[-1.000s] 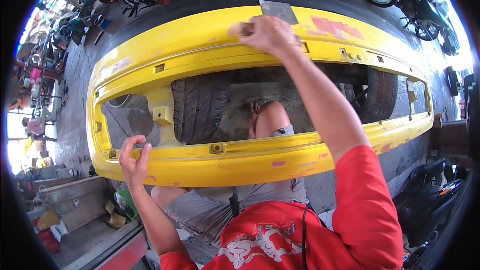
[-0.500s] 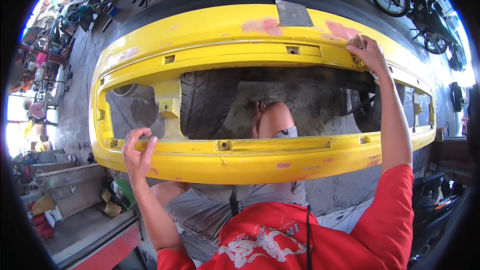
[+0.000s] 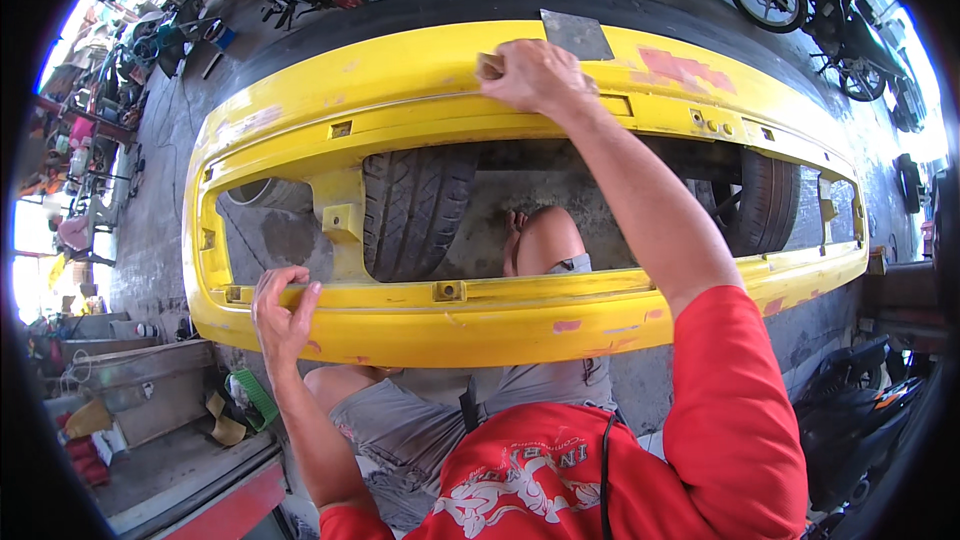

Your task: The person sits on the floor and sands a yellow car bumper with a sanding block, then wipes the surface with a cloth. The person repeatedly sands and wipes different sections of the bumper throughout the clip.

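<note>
The yellow bumper (image 3: 480, 335) lies across the middle of the frame, and its long axis runs from left to right, with ends that bend in this wide view. It has an upper bar and a lower bar, with openings between them.

The right hand (image 3: 540, 75) is at the upper middle of the frame, over the upper bar. Its fingers are closed around a small brownish piece (image 3: 491, 65), which shows at the left side of the fist. Most of this piece is covered by the fingers, so I cannot tell its own long axis. The fist is directly above the upper bar's face, and the piece appears to be against the yellow surface, though its underside is hidden. From this grip, the bumper extends to both sides, and the lower bar is toward the bottom of the frame.

The left hand (image 3: 282, 315) is at the lower left, at the lower bar near the bumper's left end. Its fingers are bent and the thumb stands apart from them; I see nothing held between. It seems to rest on the bar.

For the upper bar's middle, the right hand is clearly the nearer one. A dark grey sheet (image 3: 577, 36) lies just above this hand, across the bumper's upper edge, and a reddish patch (image 3: 685, 70) is farther to the right on the same bar.
</note>
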